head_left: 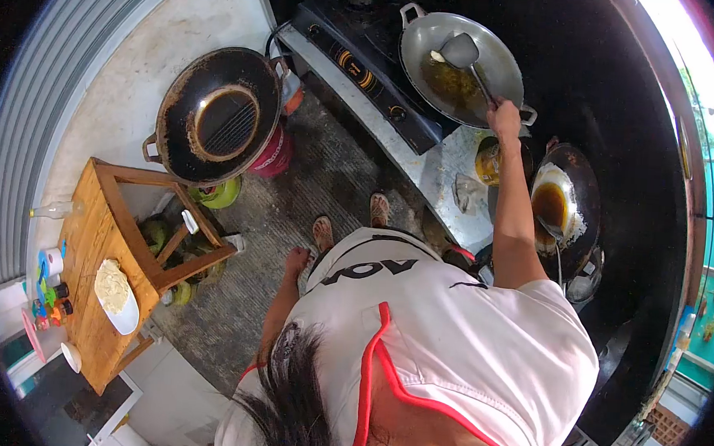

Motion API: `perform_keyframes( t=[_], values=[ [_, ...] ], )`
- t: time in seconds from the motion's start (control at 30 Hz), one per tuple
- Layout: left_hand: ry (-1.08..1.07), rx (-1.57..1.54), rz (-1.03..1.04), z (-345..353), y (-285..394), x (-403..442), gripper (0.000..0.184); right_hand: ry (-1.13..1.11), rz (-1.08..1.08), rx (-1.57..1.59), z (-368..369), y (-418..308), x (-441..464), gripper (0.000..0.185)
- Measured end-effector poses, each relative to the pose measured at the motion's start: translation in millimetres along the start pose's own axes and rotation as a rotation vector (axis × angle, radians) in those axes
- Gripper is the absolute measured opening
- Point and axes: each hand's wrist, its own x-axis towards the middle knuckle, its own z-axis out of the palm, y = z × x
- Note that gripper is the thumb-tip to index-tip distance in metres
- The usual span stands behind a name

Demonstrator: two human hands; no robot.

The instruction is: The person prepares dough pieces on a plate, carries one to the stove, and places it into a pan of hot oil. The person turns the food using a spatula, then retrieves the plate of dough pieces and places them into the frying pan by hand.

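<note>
Fingers of the right hand (505, 118) closed around the spatula's handle, upper right of the frame; the left hand (297, 259) hangs near frame centre, beside the apron-like white shirt (448, 335), its fingers too small to read as wide or narrow. Spatula (461, 51) lies with its broad dark blade inside the pale wok (498, 50), a small whitish lump (437, 56) beside the blade, yellowish oil (451, 83) pooled below. Judgement: spatula light and stiff, blade-heavy, likely to twist if held loosely; best taken well up the handle, clear of the hot rim. Oil probably makes blade and wok wall slick, so the blade may skid. Lump looks soft, could break under a hard press. Wok likely heavier, awkward with liquid inside; its two side ears would be the holds, probably hot, cloth advisable, kept level against spilling.
</note>
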Motion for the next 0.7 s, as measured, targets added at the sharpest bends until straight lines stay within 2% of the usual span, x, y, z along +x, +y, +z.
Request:
perform_keyframes(
  t=[0.13,0.23,0.33,0.43,0.47,0.53,0.63,0.7],
  values=[
    [-0.017,0.046,0.047,-1.7,-5.9,2.6,0.036,-0.026,-0.028,-0.068,-32.8,-14.5,-24.0,0.029],
    [0.044,0.025,0.062,1.1,-10.9,2.9,0.034,0.043,-0.069,-0.054,-28.5,-5.3,-28.6,0.026],
    [0.012,0.009,0.105,-6.7,-9.1,-2.1,0.032,0.066,-0.047,0.029,-21.9,-7.0,-30.6,0.025],
    [-0.057,-0.036,-0.012,11.4,-58.5,41.6,0.031,0.048,-0.06,0.057,-12.1,-10.5,-34.7,0.025],
    [-0.058,0.0,0.08,3.4,-51.9,33.6,0.031,0.059,-0.065,-0.019,9.8,7.3,-25.0,0.026],
    [-0.057,0.07,0.262,-20.8,-25.3,7.6,0.031,0.017,-0.032,0.02,-8.8,-7.6,-44.0,0.026],
    [-0.052,0.057,-0.001,-32.2,-12.5,3.6,0.03,0.047,-0.031,0.048,-1.5,8.0,-44.6,0.026],
    [-0.05,-0.03,0.064,-28.7,-47.2,23.0,0.031,0.07,0.021,0.039,1.7,12.2,-48.0,0.026]
  ],
)
